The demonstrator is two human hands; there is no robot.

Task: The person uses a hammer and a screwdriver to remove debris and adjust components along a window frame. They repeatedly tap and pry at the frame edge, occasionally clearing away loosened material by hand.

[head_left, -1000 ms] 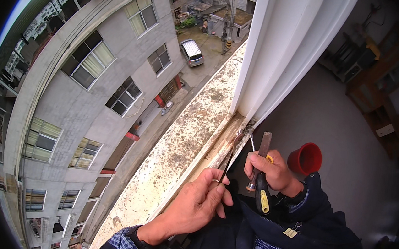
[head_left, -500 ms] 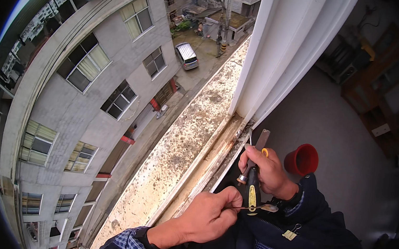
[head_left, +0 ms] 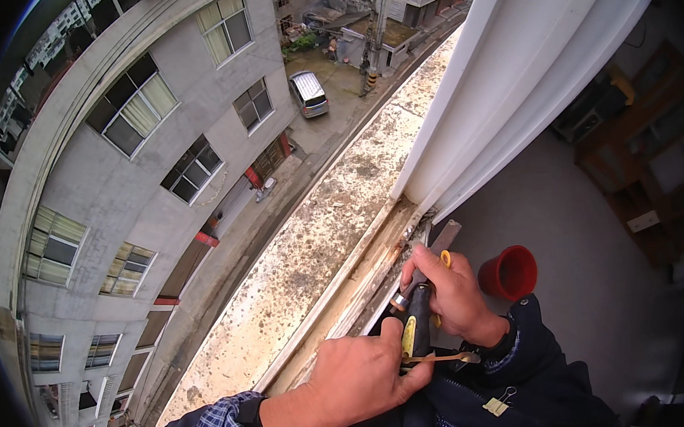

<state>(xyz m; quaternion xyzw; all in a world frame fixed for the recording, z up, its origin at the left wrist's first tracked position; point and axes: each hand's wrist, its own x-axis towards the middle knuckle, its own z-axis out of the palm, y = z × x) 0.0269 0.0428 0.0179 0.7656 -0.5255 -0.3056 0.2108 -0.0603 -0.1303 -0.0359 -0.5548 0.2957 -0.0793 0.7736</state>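
Note:
My right hand (head_left: pixel 455 297) is closed around a bundle of tools. One has a black-and-yellow handle (head_left: pixel 418 321) slanting down toward my left hand; beyond my fingers a flat grey metal blade (head_left: pixel 448 232) sticks out, and a yellow ring (head_left: pixel 446 258) shows by the knuckles. My left hand (head_left: pixel 350 385) is at the lower end of the handle, thumb and index finger on either side of it. There they meet a thin brass-coloured rod with a spoon-like tip (head_left: pixel 455 357), which crosses the handle's end and points right. The left fingertips are partly hidden.
Beside my hands runs a worn window track (head_left: pixel 357 282), with a stained outer ledge (head_left: pixel 297 259) dropping to a street. A white window frame (head_left: pixel 501 75) rises ahead. A red bucket (head_left: pixel 508 273) stands on the grey floor at right. A binder clip (head_left: pixel 500 402) is on my jacket.
The rod has shifted right relative to the handle's end. My left thumb and index finger have spread around that end. My right hand and its tools have moved slightly left.

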